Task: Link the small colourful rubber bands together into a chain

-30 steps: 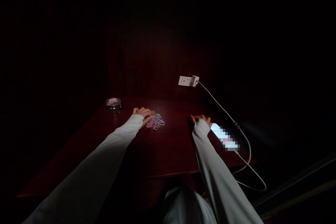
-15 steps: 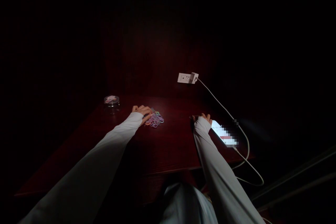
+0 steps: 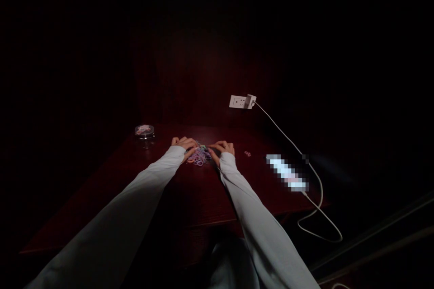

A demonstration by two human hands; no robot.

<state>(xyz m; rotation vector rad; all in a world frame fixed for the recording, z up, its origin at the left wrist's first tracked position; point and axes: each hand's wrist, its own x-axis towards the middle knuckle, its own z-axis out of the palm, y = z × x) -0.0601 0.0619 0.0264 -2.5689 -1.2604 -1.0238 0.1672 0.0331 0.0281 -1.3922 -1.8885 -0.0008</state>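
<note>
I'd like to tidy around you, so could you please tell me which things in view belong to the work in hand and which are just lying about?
In the work:
coloured bands, between left hand and right hand
small pink cluster, probably

Just nearby:
lit phone
white cable
charger plug
round container, role unclear

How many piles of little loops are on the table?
2: a large pile between the left hand and the right hand, and a small pile between the right hand and the phone. The dark may hide others.

Very dim view, softly lit around the centre, falling to black at edges.
</note>
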